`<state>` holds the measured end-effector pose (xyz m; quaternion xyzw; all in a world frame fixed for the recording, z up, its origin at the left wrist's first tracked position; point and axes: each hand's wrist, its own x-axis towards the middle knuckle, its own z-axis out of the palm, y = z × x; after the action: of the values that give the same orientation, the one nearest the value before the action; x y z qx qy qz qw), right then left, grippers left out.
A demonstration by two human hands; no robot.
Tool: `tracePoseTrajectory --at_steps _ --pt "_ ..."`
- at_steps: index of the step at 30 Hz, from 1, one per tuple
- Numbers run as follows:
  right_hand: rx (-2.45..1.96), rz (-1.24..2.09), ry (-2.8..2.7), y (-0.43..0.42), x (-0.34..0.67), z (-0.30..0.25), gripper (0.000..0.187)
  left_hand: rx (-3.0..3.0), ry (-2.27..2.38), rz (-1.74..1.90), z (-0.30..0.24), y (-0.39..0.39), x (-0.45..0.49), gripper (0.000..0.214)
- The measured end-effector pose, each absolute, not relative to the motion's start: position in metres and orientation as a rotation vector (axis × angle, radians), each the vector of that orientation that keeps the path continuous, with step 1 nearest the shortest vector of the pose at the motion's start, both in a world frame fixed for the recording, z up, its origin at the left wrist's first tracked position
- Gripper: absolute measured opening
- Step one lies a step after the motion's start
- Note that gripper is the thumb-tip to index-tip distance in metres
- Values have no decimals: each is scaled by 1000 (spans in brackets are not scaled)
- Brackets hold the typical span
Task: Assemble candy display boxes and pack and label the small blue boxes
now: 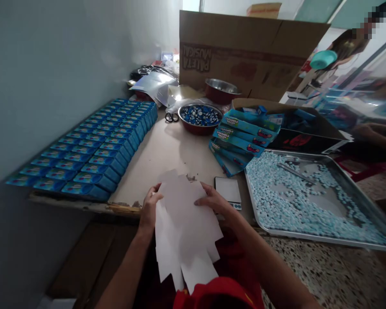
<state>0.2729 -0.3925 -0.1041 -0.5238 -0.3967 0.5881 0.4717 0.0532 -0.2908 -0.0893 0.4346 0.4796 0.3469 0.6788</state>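
Between my two hands is a loose, fanned stack of white card sheets (186, 219), tilted over my lap at the table's front edge. My left hand (150, 206) grips the stack's left side, its fingers partly behind the sheets. On the upper right side, my right hand (212, 198) pinches the sheets with the thumb on top. Just right of that hand lies a small digital scale (227, 190). A large metal tray (260, 214) of pale blue and white candies stands farther right, with a metal scoop or ruler-like strip (296, 173) in it.
Rows of blue packets (93, 150) line the table's left side. Behind are black-handled scissors (171, 117), a bowl of wrapped candies (200, 118), stacked blue display boxes (241, 137) and a large cardboard box (251, 51). Another person (347, 47) is at the back right.
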Motion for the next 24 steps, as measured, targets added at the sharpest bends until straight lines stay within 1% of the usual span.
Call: tracePoseTrajectory --at_steps 3,4,5,8,10,12,15,17,19,22,24 --pt "-1294 1335 -1076 -389 282 -100 79 1117 1046 751 -86 -291 49 44" --pt "-1299 1288 -1108 -387 286 -98 77 1154 992 716 -85 -290 47 42" --pt "-1304 1262 -1124 -386 290 -97 72 1173 943 684 -84 -289 46 42" --pt "-1327 1281 -1139 -382 294 -98 45 1184 877 668 -84 -290 46 43" --pt "-1401 1180 -1227 -383 290 -101 35 1196 880 694 -87 -291 49 42" --pt "-1511 924 -1401 -388 283 -103 35 1182 887 692 -91 -291 53 40" --pt "-1689 566 -1674 -394 270 -101 50 1197 908 698 -95 -286 60 38" --pt "-1799 455 -1761 -390 266 -98 56 1254 936 716 -96 -279 66 37" --pt "-1897 411 -1787 -377 266 -96 51 1266 964 709 -96 -270 74 40" --pt "-2008 442 -1898 -352 270 -96 35 1241 1004 665 -94 -256 84 46" --pt "-2019 434 -2027 -338 273 -96 30 1296 1065 680 -94 -248 89 43"
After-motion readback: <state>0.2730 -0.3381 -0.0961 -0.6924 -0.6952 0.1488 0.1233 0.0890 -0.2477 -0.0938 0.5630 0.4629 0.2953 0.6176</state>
